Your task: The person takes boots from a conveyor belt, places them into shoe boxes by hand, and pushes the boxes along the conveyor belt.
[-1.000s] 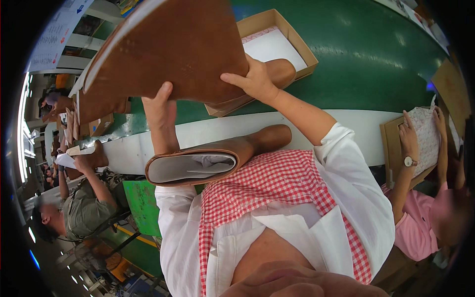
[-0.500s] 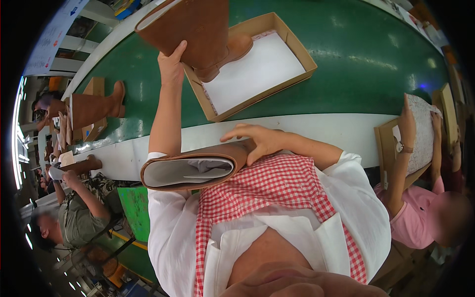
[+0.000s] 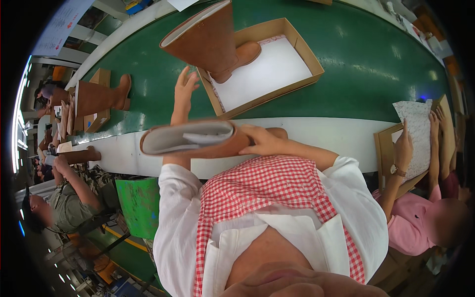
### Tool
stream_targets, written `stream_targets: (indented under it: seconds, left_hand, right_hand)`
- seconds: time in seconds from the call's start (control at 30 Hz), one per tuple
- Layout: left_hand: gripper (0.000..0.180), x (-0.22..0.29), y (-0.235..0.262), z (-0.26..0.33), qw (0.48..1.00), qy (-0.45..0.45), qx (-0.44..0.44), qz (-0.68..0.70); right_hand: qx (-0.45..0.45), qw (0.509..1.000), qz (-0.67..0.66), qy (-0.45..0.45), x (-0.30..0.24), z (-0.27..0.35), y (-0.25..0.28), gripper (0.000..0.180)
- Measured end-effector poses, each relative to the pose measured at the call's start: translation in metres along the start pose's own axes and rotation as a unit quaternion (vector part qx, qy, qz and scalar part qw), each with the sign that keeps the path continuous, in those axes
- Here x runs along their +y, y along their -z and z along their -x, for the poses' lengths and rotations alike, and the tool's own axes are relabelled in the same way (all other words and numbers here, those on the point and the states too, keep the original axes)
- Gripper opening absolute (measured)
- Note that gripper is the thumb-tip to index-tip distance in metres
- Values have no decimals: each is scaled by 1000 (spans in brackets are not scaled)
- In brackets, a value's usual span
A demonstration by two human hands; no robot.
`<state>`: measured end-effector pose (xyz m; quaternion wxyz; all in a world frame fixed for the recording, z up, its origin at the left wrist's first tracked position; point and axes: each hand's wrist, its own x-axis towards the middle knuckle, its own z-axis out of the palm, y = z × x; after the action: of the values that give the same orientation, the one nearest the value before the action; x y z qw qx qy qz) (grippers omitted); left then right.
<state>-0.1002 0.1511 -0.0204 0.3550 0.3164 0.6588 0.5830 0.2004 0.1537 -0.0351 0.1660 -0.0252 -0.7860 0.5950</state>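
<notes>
Plainly, right hand [image 3: 265, 140] full, left hand [image 3: 183, 94] bare

The right fingers [image 3: 251, 131] are closed about the near boot [image 3: 225, 147], a tall brown one, with the thumb [image 3: 247, 150] on the side toward the body. To the left of these fingers its wide mouth gapes, showing a pale lining and pale filling; to their right its toe [image 3: 278, 132] peeks out past the hand. The boot looks slightly blurred and hides part of the left forearm [image 3: 179, 115]. Just on the body side of the right fingers is a red-and-white checked apron [image 3: 267, 180].

The left fingers [image 3: 181, 77] are loosely spread and hold nothing. Just beyond their tips and to the right is the far boot [image 3: 210, 44], also brown: its foot is inside a cardboard box [image 3: 277, 95], over a white sheet [image 3: 269, 74], and its shaft reaches out past the box's left side. Whether it stands or lies I cannot tell. The box rests on the green tabletop [image 3: 356, 64], beyond the right fingers.

Well to the right of both hands, a co-worker in pink [image 3: 408, 225] handles patterned paper [image 3: 419, 139]. Well to the left of the left fingers, a third boot [image 3: 99, 97] shows.
</notes>
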Motion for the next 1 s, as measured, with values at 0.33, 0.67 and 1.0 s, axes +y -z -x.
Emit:
stream_targets:
  seconds: [0.33, 0.67, 1.0]
  left_hand:
    - [87, 15, -26, 159, 983, 9, -97, 156]
    - [64, 44, -43, 184, 975, -105, 31, 196]
    - [63, 91, -31, 176, 945, -192, 113, 238]
  right_hand:
    - [104, 957, -238, -128, -33, -28, 37, 74]
    - [182, 961, -201, -62, -77, -34, 16, 75]
    - [181, 977, -93, -59, -116, -53, 45, 71]
